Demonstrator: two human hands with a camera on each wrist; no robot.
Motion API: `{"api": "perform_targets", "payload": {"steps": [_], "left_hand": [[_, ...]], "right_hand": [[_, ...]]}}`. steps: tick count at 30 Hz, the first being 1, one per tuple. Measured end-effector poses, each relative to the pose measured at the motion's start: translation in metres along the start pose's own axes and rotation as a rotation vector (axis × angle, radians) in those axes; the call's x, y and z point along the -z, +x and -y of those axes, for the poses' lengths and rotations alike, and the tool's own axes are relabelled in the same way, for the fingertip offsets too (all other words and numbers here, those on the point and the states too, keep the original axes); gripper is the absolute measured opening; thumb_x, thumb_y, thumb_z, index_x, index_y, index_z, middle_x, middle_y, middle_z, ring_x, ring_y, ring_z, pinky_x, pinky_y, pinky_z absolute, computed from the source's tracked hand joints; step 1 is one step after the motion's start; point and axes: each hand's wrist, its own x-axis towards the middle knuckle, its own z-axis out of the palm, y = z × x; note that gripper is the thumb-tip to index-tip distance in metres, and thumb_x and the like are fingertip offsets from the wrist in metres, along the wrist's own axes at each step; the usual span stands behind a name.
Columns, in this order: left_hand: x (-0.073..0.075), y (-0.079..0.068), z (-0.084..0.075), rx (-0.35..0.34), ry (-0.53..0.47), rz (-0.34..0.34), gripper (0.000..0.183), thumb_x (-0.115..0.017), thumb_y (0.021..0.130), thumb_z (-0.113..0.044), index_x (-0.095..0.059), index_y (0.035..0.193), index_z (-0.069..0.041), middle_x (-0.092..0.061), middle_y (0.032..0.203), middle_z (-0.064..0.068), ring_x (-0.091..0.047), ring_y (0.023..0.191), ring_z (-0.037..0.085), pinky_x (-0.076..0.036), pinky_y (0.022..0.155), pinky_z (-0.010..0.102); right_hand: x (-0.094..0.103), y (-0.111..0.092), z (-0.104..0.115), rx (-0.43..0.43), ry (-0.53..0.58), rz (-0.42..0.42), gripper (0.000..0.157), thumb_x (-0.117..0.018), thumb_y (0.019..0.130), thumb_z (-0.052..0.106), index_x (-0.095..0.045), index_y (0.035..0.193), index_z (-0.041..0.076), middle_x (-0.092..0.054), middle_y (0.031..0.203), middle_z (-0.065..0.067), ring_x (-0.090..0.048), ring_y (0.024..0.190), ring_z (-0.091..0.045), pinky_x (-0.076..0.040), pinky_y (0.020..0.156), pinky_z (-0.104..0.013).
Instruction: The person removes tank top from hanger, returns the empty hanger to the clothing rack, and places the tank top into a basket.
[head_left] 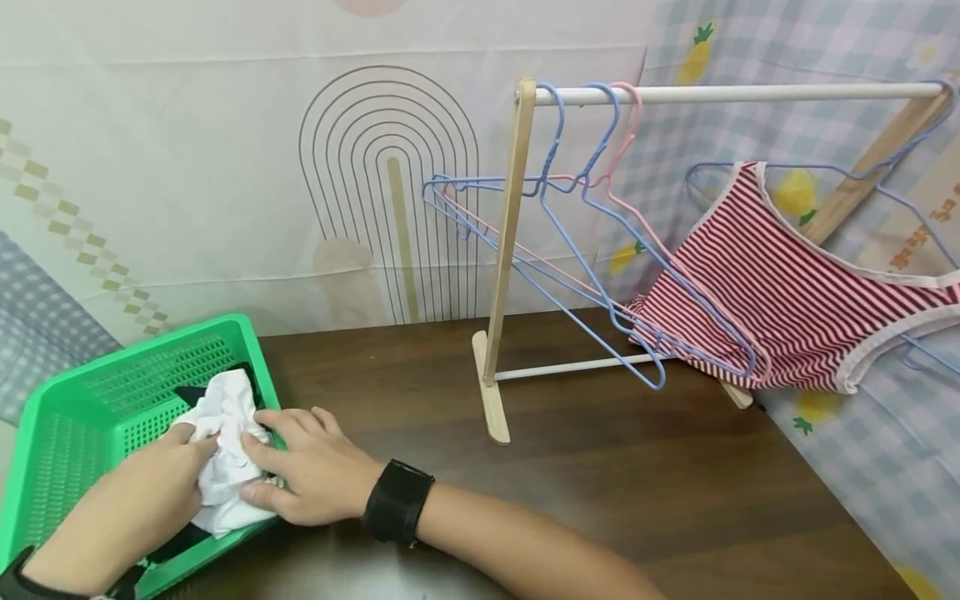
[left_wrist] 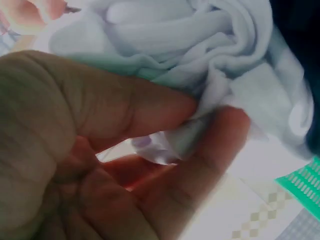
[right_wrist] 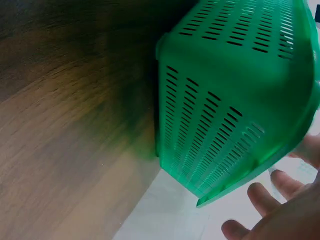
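A crumpled white cloth garment (head_left: 227, 467) is bunched up at the right side of a green plastic basket (head_left: 251, 354). Thumb and forefinger of my left hand (head_left: 146, 483) pinch a fold of the garment, seen close up in the left wrist view. My right hand (head_left: 315, 471) reaches over the basket's right rim, its spread fingertips against the garment's right side. In the right wrist view those fingers (right_wrist: 262, 200) show apart, beyond the basket's slotted wall. Dark cloth (head_left: 191, 393) lies in the basket, partly hidden beneath the white garment.
A wooden rack with a white rail (head_left: 712, 93) stands on the dark wooden table (head_left: 420, 392). Two blue hangers (head_left: 570, 242) and a pink hanger (head_left: 633, 208) hang at its left end. At the right, a red-and-white striped tank top (head_left: 780, 292) hangs on another blue hanger.
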Motion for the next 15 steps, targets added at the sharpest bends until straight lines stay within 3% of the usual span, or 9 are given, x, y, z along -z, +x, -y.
{"api": "perform_targets", "payload": {"steps": [4, 10, 15], "left_hand": [[0.0, 0.006, 0.016, 0.027, 0.029, 0.085, 0.028, -0.069, 0.08, 0.006, -0.072, 0.107, 0.01, -0.066, 0.09, 0.02, -0.061, 0.072, 0.025, -0.053, 0.061, 0.044], [0.0, 0.017, 0.045, 0.023, 0.009, 0.126, 0.01, -0.067, 0.082, 0.007, -0.065, 0.09, 0.003, -0.061, 0.079, 0.011, -0.052, 0.068, 0.022, -0.044, 0.059, 0.038], [0.0, 0.025, 0.056, -0.001, -0.035, 0.156, 0.009, -0.067, 0.081, 0.006, -0.061, 0.083, 0.0, -0.058, 0.075, 0.008, -0.046, 0.065, 0.02, -0.039, 0.058, 0.035]], "right_hand": [[-0.005, 0.002, 0.004, 0.032, -0.081, 0.024, 0.062, -0.028, 0.107, 0.064, -0.03, 0.163, 0.037, -0.013, 0.174, 0.014, -0.015, 0.16, -0.009, -0.018, 0.131, -0.049], [-0.01, 0.003, 0.012, 0.064, -0.141, 0.089, 0.064, -0.027, 0.104, 0.07, -0.035, 0.16, 0.04, -0.021, 0.172, 0.019, -0.004, 0.162, -0.003, -0.011, 0.132, -0.053], [-0.014, 0.004, 0.017, 0.073, -0.174, 0.078, 0.058, -0.03, 0.104, 0.071, -0.045, 0.152, 0.043, -0.023, 0.171, 0.019, -0.005, 0.162, -0.003, -0.012, 0.131, -0.054]]}}
